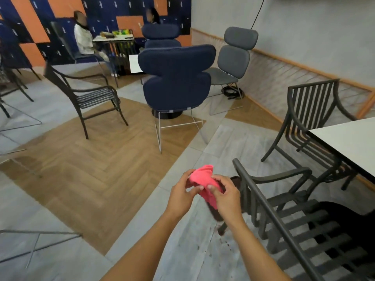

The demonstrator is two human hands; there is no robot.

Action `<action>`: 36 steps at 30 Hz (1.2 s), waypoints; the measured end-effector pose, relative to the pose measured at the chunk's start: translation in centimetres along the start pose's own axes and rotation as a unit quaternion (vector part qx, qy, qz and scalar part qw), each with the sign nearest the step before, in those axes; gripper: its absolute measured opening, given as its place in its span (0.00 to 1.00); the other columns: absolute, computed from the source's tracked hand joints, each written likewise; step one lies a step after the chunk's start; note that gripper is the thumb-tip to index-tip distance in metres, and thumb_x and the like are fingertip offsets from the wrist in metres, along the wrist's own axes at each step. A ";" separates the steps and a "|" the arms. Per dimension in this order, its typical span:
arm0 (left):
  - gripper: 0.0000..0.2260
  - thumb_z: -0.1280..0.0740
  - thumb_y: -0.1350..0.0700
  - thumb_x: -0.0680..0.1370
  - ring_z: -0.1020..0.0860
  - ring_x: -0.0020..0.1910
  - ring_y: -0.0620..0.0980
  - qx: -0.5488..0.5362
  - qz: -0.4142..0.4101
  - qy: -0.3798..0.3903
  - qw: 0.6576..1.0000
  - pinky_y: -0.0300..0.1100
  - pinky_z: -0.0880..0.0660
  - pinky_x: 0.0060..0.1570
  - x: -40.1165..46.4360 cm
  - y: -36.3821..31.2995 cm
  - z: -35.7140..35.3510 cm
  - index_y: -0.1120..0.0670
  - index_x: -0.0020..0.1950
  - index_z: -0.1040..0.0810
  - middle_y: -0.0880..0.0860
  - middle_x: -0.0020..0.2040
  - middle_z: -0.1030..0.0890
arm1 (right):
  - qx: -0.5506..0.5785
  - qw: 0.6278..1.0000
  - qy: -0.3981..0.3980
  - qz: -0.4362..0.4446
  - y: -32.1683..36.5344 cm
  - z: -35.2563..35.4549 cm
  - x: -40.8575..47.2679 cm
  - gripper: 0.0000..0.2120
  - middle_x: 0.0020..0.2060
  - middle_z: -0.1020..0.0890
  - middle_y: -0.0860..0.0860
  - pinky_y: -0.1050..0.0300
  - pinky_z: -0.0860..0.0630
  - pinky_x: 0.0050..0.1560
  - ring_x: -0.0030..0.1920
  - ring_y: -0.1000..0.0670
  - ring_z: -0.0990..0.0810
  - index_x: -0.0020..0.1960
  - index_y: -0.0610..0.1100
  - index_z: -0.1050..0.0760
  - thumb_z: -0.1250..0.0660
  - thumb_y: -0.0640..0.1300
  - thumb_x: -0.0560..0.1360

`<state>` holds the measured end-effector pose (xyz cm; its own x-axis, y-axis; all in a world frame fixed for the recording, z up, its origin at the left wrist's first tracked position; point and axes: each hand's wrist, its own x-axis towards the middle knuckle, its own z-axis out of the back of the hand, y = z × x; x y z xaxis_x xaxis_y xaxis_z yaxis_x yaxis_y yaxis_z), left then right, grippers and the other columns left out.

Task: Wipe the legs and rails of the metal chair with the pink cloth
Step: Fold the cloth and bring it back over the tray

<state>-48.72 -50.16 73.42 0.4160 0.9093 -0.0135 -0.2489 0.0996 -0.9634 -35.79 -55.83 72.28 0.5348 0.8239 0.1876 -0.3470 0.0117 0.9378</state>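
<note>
Both your hands pinch the pink cloth (pixel 203 186) at lower centre of the frame: left hand (pixel 182 196) holds its left edge, right hand (pixel 227 196) its right, fingers curled into the fabric. You seem to be bunching it up (no wiping yet). The metal chair (pixel 284 216) stands just right of your hands, at lower right. Next, bring the cloth down to a leg or rail.

Both hands up in front: the left hand (pixel 181 194) and right hand (pixel 226 196) pinch the bunched pink cloth (pixel 205 183) between them, above the tiled floor (pixel 182 250). Just to the right stands the dark metal chair (pixel 284 224), slatted seat showing, beside a white counter (pixel 349 142). A navy armchair (pixel 176 82) sits farther back.
</note>
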 end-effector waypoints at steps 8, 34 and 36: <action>0.18 0.35 0.65 0.73 0.18 0.46 0.49 0.022 -0.016 0.014 1.000 0.46 0.20 0.47 14.9 0.4 3.4 0.42 0.54 0.24 0.50 0.46 0.17 | -0.018 0.998 -0.051 0.014 0.7 -5.3 11.7 0.10 0.46 0.21 0.53 0.76 0.32 0.44 0.46 0.63 0.24 0.50 0.46 0.21 0.29 0.38 0.70; 0.05 0.30 0.62 0.72 0.23 0.38 0.47 0.061 -0.066 0.383 0.919 0.40 0.26 0.43 50.6 9.3 -9.7 0.52 0.40 0.21 0.49 0.37 0.20 | -0.182 0.881 -0.405 -0.162 -17.2 -9.1 35.4 0.08 0.45 0.19 0.51 0.72 0.33 0.46 0.45 0.53 0.23 0.51 0.40 0.22 0.33 0.35 0.72; 0.09 0.32 0.64 0.73 0.26 0.33 0.44 0.059 -0.054 0.407 0.910 0.37 0.26 0.39 52.3 11.6 -12.3 0.52 0.37 0.24 0.47 0.32 0.23 | -0.191 0.878 -0.407 -0.166 -20.5 -8.8 36.2 0.09 0.45 0.19 0.52 0.70 0.32 0.46 0.44 0.53 0.22 0.51 0.40 0.22 0.35 0.42 0.73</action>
<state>-19.13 -6.45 58.29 0.9417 0.2952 -0.1612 -0.2404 0.2556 -0.9364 -16.10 -21.21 57.24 0.9746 0.0628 0.2150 -0.2177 0.4909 0.8436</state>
